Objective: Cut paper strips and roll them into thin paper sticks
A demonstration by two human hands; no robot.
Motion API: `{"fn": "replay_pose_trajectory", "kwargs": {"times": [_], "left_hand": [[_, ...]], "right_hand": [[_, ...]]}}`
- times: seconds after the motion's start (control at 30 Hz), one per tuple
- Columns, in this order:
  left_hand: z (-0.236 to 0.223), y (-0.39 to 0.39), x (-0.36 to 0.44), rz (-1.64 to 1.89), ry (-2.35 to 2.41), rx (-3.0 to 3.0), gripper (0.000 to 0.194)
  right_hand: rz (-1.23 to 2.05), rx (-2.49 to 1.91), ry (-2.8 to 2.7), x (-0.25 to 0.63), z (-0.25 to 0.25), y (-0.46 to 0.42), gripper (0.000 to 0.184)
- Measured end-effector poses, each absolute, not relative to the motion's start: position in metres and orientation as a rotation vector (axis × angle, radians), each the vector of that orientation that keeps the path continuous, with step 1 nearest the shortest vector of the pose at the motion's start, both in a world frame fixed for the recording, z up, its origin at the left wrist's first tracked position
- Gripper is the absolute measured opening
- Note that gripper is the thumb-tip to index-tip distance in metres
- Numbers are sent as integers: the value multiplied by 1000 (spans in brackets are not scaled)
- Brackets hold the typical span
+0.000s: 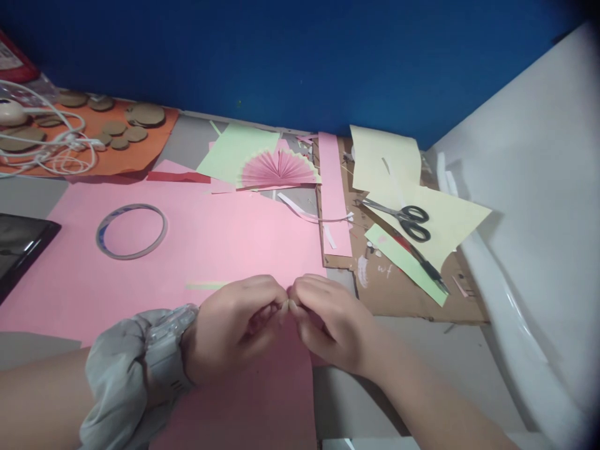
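My left hand (237,328) and my right hand (328,322) meet fingertip to fingertip over the near part of a large pink paper sheet (197,250). Both hands are closed in a pinch around something small that the fingers hide. A clear watch and a grey scrunchie (122,375) sit on my left wrist. Farther back lies a folded pink paper fan (279,169) on a pale green sheet (234,153).
A tape ring (131,231) rests on the pink sheet at left. Scissors (405,219) and a pen (422,259) lie on yellow paper over cardboard (398,287) at right. Cardboard discs (145,114) and a white cable (51,150) sit on orange paper at far left. A dark tablet (19,247) is at the left edge.
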State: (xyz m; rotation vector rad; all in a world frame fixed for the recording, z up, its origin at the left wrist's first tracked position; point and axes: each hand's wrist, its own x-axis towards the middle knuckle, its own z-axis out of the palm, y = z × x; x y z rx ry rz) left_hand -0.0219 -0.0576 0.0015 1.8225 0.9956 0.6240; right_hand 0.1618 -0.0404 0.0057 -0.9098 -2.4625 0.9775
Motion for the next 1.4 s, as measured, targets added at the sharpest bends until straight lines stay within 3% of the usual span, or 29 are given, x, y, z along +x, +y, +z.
{"fn": "replay_pose_trajectory", "kwargs": {"times": [1.4], "left_hand": [[0,-54,-20,636,1047,1777,14]], "right_hand": [[861,-960,-2489,159,1,-41,26]]}}
